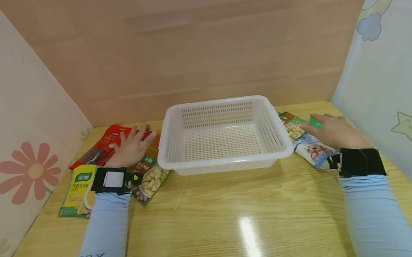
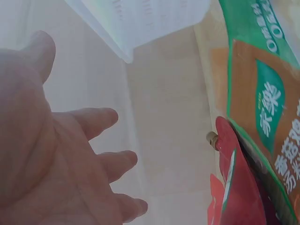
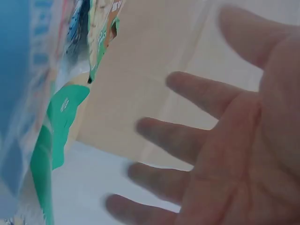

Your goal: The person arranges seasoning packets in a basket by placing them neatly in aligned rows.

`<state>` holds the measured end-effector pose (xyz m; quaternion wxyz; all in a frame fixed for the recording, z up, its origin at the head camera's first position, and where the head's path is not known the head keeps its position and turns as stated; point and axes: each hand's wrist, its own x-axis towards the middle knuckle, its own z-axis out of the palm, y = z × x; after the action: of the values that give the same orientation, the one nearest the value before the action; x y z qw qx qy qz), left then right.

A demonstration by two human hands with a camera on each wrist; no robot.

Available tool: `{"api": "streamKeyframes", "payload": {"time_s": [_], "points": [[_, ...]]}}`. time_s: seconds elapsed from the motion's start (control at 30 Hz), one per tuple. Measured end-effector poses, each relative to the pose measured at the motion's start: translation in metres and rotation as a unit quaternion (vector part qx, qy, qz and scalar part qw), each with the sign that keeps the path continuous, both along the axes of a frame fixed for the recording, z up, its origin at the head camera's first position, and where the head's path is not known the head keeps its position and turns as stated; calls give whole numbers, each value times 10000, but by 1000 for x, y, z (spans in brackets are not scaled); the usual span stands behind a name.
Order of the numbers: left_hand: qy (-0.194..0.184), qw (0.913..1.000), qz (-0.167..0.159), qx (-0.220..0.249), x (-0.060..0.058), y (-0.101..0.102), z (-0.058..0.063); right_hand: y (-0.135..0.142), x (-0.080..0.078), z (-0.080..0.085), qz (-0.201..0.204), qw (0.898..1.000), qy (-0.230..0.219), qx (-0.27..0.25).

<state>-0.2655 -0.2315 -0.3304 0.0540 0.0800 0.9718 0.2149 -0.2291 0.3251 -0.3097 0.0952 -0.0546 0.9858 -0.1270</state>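
Observation:
My left hand is spread over the packets on the left, its fingers straight with nothing in them. Beneath and around it lie a red snack bag and a brown-and-green soup packet. A yellow-and-green soup packet lies partly under the wrist. On the other side, my right hand hovers with fingers apart over a white-and-blue bag and another brown-and-green packet. A bright green packet shows beside its fingers in the right wrist view. Both palms are bare in the wrist views.
A white plastic basket with slotted walls stands between the hands on the wooden table. Behind it rises a brown board. Patterned walls flank the table on the left and right.

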Motion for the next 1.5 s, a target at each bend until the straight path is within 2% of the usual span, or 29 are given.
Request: {"api": "streamKeyframes", "payload": {"time_s": [0.07, 0.17, 0.33, 0.57, 0.83, 1.07, 1.5], "points": [[17, 9998, -63, 182, 0, 1, 0, 6, 1, -3, -44, 9998, -167, -111], [115, 9980, -386, 488, -1, 2, -1, 13, 3, -8, -164, 9987, -372, -302], [30, 9918, -819, 984, -1, 6, 0, 18, 3, -12, -246, 9986, -297, -354], [-377, 9798, -783, 1798, 1, 26, 1, 13, 0, -9, -335, 9978, -543, -189], [-504, 9716, -703, 2204, 0, 40, -6, 1, 5, -15, -409, 9942, -956, 261], [-552, 9695, -698, 2282, 2, 45, -5, -10, 0, -23, -170, 9925, -1193, 200], [-698, 9613, -900, 2507, 0, 42, -6, -4, -1, -27, -660, 9890, -1319, 77]]}}
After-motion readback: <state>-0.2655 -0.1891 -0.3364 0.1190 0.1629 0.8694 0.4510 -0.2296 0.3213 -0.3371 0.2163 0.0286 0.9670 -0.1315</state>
